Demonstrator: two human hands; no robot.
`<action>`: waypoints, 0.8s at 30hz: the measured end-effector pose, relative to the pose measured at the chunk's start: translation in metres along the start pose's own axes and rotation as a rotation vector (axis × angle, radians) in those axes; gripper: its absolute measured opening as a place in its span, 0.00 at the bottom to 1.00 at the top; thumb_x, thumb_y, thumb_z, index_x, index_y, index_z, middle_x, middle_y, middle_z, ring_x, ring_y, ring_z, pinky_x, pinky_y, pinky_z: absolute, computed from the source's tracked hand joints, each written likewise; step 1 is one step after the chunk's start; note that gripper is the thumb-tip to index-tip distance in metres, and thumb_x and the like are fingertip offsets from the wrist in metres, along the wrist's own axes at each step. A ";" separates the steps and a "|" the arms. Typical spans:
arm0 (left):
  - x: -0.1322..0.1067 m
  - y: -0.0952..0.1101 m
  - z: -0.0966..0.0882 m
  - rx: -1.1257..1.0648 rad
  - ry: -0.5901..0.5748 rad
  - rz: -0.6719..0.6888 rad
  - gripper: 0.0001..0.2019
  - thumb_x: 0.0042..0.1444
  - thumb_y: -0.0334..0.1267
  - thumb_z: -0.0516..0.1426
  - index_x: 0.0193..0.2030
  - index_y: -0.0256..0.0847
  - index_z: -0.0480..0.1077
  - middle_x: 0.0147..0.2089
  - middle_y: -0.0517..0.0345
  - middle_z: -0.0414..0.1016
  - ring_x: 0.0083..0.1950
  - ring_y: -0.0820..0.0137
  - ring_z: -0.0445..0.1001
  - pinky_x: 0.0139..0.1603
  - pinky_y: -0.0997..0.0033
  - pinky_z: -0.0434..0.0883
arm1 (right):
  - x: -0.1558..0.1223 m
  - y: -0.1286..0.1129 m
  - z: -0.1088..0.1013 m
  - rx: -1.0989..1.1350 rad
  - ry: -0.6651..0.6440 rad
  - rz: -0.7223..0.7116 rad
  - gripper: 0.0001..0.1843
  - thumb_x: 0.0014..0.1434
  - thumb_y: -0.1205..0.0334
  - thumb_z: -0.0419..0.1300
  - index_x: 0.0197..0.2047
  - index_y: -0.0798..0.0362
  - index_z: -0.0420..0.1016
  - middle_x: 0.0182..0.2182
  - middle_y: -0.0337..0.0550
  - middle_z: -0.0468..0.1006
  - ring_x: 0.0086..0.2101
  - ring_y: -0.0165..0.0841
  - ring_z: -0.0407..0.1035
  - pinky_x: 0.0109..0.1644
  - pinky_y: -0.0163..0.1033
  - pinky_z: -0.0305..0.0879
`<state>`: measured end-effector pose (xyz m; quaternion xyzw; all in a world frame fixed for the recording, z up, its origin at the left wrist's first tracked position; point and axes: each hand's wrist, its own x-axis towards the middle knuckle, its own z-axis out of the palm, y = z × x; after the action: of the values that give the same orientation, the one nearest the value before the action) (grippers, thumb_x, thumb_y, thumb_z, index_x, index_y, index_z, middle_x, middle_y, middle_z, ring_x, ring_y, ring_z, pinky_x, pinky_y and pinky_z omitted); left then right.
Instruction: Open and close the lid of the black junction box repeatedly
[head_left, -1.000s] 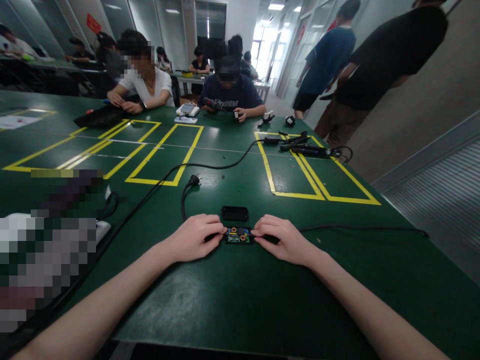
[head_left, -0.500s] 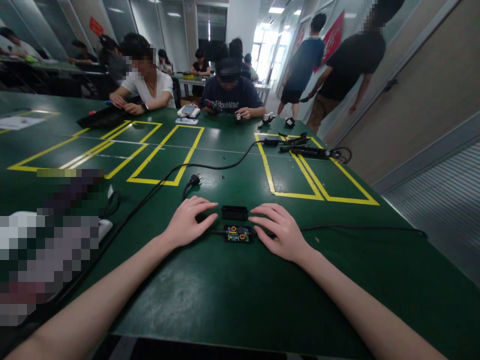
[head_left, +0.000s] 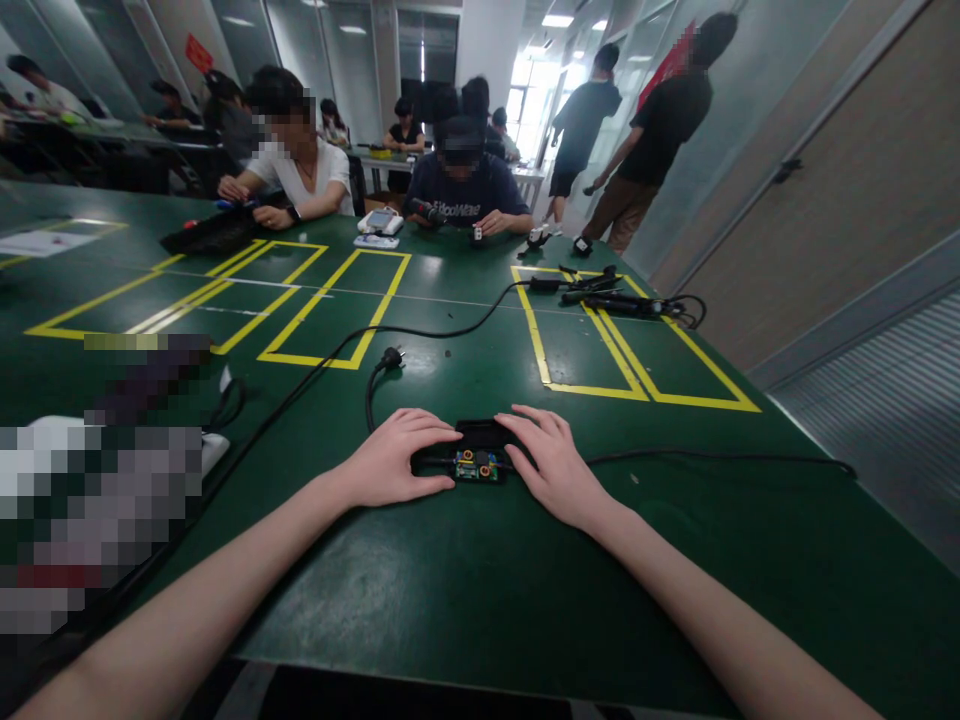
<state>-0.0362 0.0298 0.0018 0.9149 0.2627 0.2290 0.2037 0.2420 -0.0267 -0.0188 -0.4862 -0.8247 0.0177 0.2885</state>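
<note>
A small open black case with a green circuit board lies on the green table in front of me, a cable running out of each end. Just behind it sits the black cover, touching the case's far edge. My left hand grips the cover's left end with thumb and fingers. My right hand holds its right end the same way. Both palms rest on the table beside the case.
A black cord with a plug curls left of my hands; another cable runs right. Yellow tape rectangles mark the table. Tools and cables lie far right. A white object sits left. Seated people work opposite; two people walk away.
My hands left the open case, reached forward with fingers spread, and have closed on the ends of the black cover, which now lies closer to the case. The walkers have moved farther off.
</note>
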 end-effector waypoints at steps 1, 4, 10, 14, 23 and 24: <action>0.000 0.001 0.000 -0.005 0.002 0.008 0.23 0.57 0.43 0.69 0.59 0.45 0.76 0.58 0.49 0.80 0.60 0.56 0.76 0.65 0.51 0.67 | 0.000 0.000 -0.001 0.022 0.000 -0.005 0.22 0.72 0.64 0.51 0.66 0.48 0.70 0.56 0.54 0.80 0.61 0.49 0.68 0.63 0.65 0.65; 0.000 0.004 -0.001 -0.013 0.002 0.016 0.20 0.56 0.41 0.70 0.55 0.44 0.78 0.55 0.49 0.81 0.58 0.57 0.77 0.63 0.52 0.68 | 0.001 0.000 -0.002 0.077 0.009 -0.016 0.22 0.72 0.64 0.53 0.66 0.47 0.71 0.55 0.54 0.79 0.57 0.48 0.71 0.61 0.62 0.70; 0.001 0.005 -0.002 -0.038 0.004 0.028 0.17 0.56 0.39 0.69 0.51 0.43 0.76 0.53 0.51 0.81 0.55 0.59 0.78 0.59 0.56 0.70 | 0.000 -0.006 -0.007 0.214 0.047 -0.054 0.21 0.70 0.67 0.56 0.65 0.51 0.71 0.52 0.55 0.76 0.49 0.41 0.77 0.51 0.47 0.79; 0.001 0.004 -0.002 -0.026 0.019 -0.003 0.16 0.52 0.40 0.71 0.45 0.42 0.73 0.48 0.54 0.81 0.52 0.59 0.78 0.55 0.58 0.71 | 0.000 -0.010 -0.009 0.243 0.056 -0.121 0.17 0.70 0.70 0.54 0.57 0.50 0.76 0.47 0.51 0.79 0.46 0.39 0.78 0.49 0.43 0.80; -0.001 0.007 -0.003 -0.048 0.007 -0.042 0.25 0.54 0.39 0.69 0.58 0.44 0.72 0.53 0.52 0.80 0.53 0.59 0.78 0.56 0.57 0.73 | 0.000 -0.008 -0.009 0.321 0.047 -0.085 0.15 0.69 0.71 0.56 0.53 0.48 0.78 0.49 0.47 0.85 0.49 0.39 0.82 0.55 0.47 0.81; -0.001 0.007 -0.003 -0.064 0.008 -0.033 0.25 0.55 0.39 0.69 0.59 0.44 0.72 0.53 0.51 0.80 0.54 0.59 0.78 0.57 0.57 0.74 | -0.001 -0.008 -0.009 0.334 0.056 -0.067 0.14 0.69 0.70 0.56 0.52 0.48 0.79 0.48 0.46 0.85 0.48 0.39 0.82 0.54 0.47 0.81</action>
<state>-0.0357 0.0244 0.0077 0.9027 0.2710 0.2374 0.2355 0.2403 -0.0336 -0.0092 -0.4038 -0.8178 0.1313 0.3884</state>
